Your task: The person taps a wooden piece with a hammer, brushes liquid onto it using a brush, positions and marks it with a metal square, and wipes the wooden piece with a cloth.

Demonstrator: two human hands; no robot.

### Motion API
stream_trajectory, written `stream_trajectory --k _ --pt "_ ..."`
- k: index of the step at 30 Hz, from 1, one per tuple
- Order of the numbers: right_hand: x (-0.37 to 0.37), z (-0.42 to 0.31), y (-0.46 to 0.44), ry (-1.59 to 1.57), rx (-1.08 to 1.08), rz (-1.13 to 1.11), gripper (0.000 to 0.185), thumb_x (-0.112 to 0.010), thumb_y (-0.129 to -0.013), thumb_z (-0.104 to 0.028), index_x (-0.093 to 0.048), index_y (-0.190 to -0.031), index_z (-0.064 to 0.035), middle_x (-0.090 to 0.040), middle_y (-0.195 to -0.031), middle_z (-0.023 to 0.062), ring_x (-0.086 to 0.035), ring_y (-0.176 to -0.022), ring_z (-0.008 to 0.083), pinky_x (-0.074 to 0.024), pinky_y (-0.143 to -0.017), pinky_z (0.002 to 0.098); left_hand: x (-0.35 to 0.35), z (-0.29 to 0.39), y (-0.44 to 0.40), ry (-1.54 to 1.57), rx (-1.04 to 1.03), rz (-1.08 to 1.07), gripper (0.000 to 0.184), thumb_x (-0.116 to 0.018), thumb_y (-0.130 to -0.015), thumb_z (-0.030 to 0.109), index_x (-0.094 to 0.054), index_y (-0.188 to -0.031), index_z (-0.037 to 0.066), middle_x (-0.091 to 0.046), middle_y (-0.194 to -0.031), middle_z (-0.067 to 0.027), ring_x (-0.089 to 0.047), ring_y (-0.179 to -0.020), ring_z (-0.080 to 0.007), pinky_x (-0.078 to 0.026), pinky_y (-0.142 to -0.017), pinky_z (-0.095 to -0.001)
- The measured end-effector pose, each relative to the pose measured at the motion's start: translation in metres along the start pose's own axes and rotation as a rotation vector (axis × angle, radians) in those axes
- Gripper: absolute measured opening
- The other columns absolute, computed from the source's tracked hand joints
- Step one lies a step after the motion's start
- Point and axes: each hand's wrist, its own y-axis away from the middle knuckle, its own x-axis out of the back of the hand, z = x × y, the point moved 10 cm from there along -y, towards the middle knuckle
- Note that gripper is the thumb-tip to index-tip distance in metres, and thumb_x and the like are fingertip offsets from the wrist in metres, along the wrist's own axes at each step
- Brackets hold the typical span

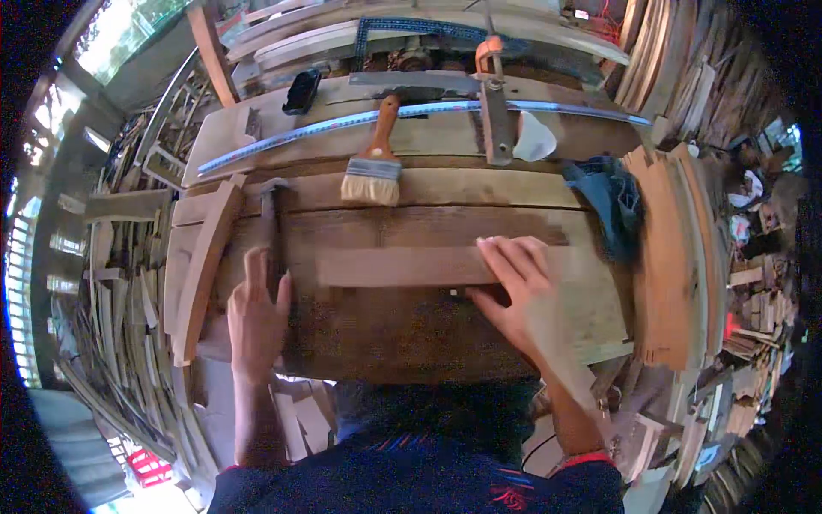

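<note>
A flat wooden strip (402,266) lies crosswise over the workbench, its edges smeared by motion. At its right end my right hand (524,295) grips it, fingers on top and thumb on the near side. My left hand (257,321) is off the strip to the left, fingers stretched out and thumb apart, with nothing visible in it. Just beyond those fingers lies a hammer (271,218), its head pointing away from me; whether the fingers touch its handle I cannot tell. A wide paintbrush (374,163) with pale bristles rests farther back on the wooden workbench (479,190).
A steel rule (325,126) crosses the back of the bench, near an orange-ended clamp (494,111) and a black tray (301,92). Blue cloth (608,201) lies right, beside stacked boards (664,257). A curved wooden piece (205,265) borders the left.
</note>
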Motion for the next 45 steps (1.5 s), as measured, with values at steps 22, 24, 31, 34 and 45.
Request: stream_trajectory --k 22,24,31,34,45 --pt "0.076 0.104 0.023 0.099 -0.552 0.112 0.048 -0.072 -0.086 -0.024 -0.057 -0.121 0.0054 -0.061 -0.114 0.0286 -0.058 -0.109 0.0469 -0.0457 -0.098 0.0533 -0.072 0.173 0.002 -0.097 -1.099 -0.264 0.067 -0.077 -0.078 0.049 -0.054 -0.124 0.006 -0.058 -0.109 -0.0146 -0.059 -0.108 -0.0338 -0.050 -0.090 -0.0466" --pt "0.069 0.081 0.027 0.268 -0.339 0.300 0.048 -0.072 -0.085 -0.021 -0.056 -0.123 0.0052 -0.059 -0.118 0.0282 -0.057 -0.109 0.0477 -0.0458 -0.098 0.0531 -0.080 0.178 0.001 -0.112 -1.125 -0.290 0.064 -0.078 -0.078 0.048 -0.054 -0.120 0.005 -0.058 -0.107 -0.0143 -0.061 -0.104 -0.0341 -0.051 -0.087 -0.0462" --pt "0.007 -0.007 -0.018 -0.096 -0.322 -0.025 0.046 -0.070 -0.083 -0.013 -0.056 -0.124 0.0050 -0.057 -0.126 0.0263 -0.059 -0.112 0.0441 -0.0512 -0.094 0.0479 -0.084 0.179 -0.008 -0.027 -1.143 -0.276 0.061 -0.081 -0.074 0.048 -0.055 -0.112 0.008 -0.058 -0.103 -0.0132 -0.063 -0.099 -0.0353 -0.054 -0.080 -0.0458" --pt "0.012 -0.005 -0.018 -0.070 -0.330 0.011 0.044 -0.070 -0.083 -0.012 -0.057 -0.122 0.0049 -0.060 -0.120 0.0258 -0.061 -0.109 0.0428 -0.0521 -0.093 0.0473 -0.084 0.177 -0.014 0.084 -1.099 -0.323 0.060 -0.083 -0.071 0.046 -0.056 -0.109 0.009 -0.058 -0.104 -0.0132 -0.063 -0.100 -0.0358 -0.055 -0.079 -0.0467" --pt "-0.025 -0.042 -0.030 0.063 -0.296 0.011 0.032 -0.067 -0.084 -0.019 -0.060 -0.109 -0.0014 -0.063 -0.103 0.0178 -0.067 -0.093 0.0348 -0.0577 -0.076 0.0452 -0.083 0.170 -0.020 0.203 -1.041 -0.309 0.061 -0.085 -0.067 0.034 -0.055 -0.112 0.008 -0.060 -0.109 -0.0145 -0.060 -0.106 -0.0385 -0.055 -0.085 -0.0501"
